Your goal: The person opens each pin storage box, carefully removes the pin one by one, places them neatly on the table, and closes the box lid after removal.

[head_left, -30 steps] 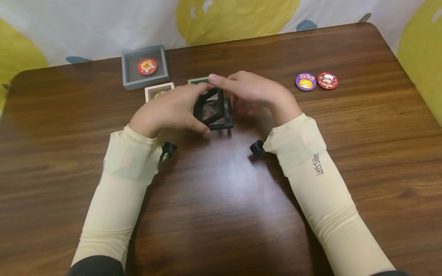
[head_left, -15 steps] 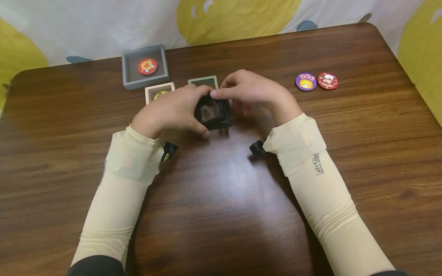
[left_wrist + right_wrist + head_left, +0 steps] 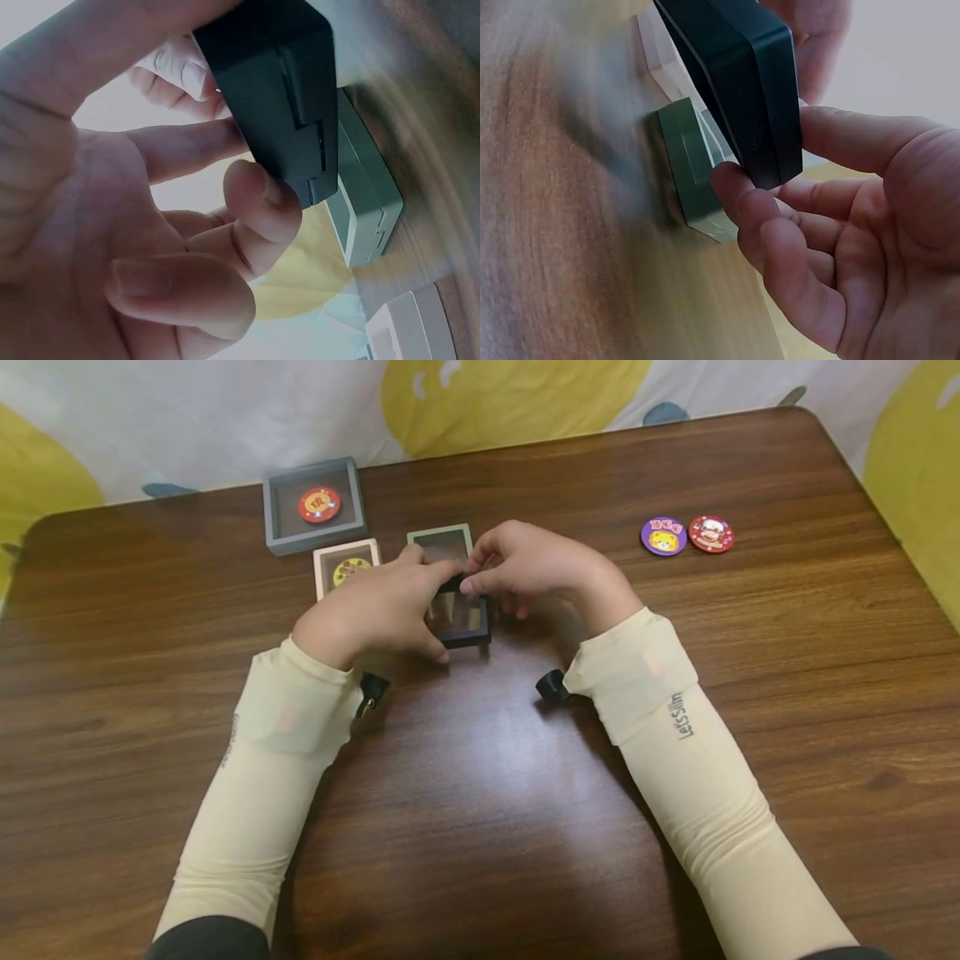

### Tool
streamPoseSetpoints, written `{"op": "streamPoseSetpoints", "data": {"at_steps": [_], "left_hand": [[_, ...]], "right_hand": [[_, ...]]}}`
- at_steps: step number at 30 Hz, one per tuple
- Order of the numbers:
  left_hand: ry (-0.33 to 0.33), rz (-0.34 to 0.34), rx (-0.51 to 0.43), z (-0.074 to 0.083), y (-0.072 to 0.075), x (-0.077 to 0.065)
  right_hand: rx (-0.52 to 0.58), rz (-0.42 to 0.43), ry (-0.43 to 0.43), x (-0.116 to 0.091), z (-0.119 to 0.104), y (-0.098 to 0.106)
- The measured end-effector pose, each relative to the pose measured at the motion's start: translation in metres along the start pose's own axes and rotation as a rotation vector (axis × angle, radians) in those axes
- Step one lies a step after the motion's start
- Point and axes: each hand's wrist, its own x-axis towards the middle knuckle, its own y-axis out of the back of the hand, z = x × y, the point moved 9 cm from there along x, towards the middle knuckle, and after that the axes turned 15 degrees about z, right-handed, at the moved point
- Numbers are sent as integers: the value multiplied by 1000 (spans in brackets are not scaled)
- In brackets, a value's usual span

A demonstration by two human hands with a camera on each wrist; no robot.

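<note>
Black frame (image 3: 460,617) is gripped at one side by left hand (image 3: 375,608), pinched near far corner by right hand (image 3: 546,564), presumably for steady support above bench (image 3: 480,810).

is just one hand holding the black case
No, the left hand and the right hand both grip the black case.

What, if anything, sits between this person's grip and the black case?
Nothing visible: the left-hand grip and the right-hand grip both have fingers directly against the black case. The green case lies on its far side, not between it and either grip.
</note>
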Motion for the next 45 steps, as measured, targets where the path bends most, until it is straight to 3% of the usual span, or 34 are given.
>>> {"op": "streamPoseSetpoints", "data": {"at_steps": [15, 28, 36, 45], "left_hand": [[-20, 21, 68, 0, -6, 2], [60, -14, 109, -8, -12, -1], [30, -41, 130, -4, -17, 0], [41, 5, 108, 1, -16, 1]], "right_hand": [[-89, -5, -6, 5, 5, -4], [-146, 41, -28, 7, 9, 8], [-149, 43, -29, 8, 9, 8], [-153, 42, -43, 7, 12, 7]]}}
